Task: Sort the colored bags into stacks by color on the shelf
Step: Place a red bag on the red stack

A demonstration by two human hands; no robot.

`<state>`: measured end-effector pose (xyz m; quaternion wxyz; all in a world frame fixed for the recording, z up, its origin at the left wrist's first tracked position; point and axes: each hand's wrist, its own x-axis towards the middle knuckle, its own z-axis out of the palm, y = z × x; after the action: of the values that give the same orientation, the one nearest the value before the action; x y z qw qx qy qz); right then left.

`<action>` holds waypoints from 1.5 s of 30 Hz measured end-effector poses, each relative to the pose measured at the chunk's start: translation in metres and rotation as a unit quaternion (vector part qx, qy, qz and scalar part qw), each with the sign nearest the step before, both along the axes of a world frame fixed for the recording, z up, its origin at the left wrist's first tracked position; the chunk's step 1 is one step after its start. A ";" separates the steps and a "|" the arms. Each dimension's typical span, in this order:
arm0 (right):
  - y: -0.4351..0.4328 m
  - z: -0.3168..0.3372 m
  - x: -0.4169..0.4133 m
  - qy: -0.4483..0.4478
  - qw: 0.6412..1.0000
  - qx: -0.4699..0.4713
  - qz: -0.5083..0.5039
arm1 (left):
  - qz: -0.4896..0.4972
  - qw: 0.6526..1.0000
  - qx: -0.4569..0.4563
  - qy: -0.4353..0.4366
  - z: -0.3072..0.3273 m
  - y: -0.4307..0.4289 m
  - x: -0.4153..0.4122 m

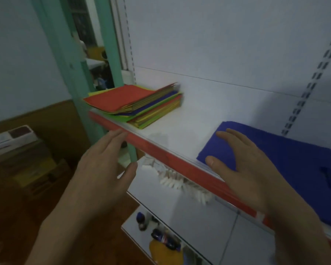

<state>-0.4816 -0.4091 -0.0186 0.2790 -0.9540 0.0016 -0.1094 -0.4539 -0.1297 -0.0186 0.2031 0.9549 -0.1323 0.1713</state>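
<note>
A mixed pile of colored bags [139, 103], red on top with green, yellow and blue layers under it, lies at the left end of the white shelf [180, 131]. A blue bag [287, 155] with a cut-out handle lies flat at the shelf's right. My right hand [243, 165] rests on the blue bag's left corner with fingers straight. My left hand [103, 165] hovers in front of the shelf's red front edge [160, 155], fingers straight and holding nothing, pointing toward the mixed pile.
A lower shelf [199, 217] carries white packets, small bottles and a yellow object. A green post [111, 54] stands left of the shelving. Slotted uprights run up the back panel. Boxes sit on the floor at the left.
</note>
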 end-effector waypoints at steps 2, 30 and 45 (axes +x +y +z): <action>0.025 0.002 0.023 0.014 0.999 0.029 0.006 | 0.012 1.000 0.000 -0.009 0.000 0.019 0.014; 0.169 0.015 0.248 -0.048 0.977 0.165 -0.128 | -0.193 0.973 0.085 0.092 -0.019 0.110 0.351; 0.193 0.016 0.246 -0.172 0.906 0.219 -0.320 | -0.213 0.971 0.060 0.085 -0.022 0.170 0.423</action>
<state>-0.2358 -0.2164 -0.0022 0.4265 -0.7839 0.2822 -0.3521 -0.0307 0.0403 -0.0403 0.1873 0.9263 -0.3252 0.0344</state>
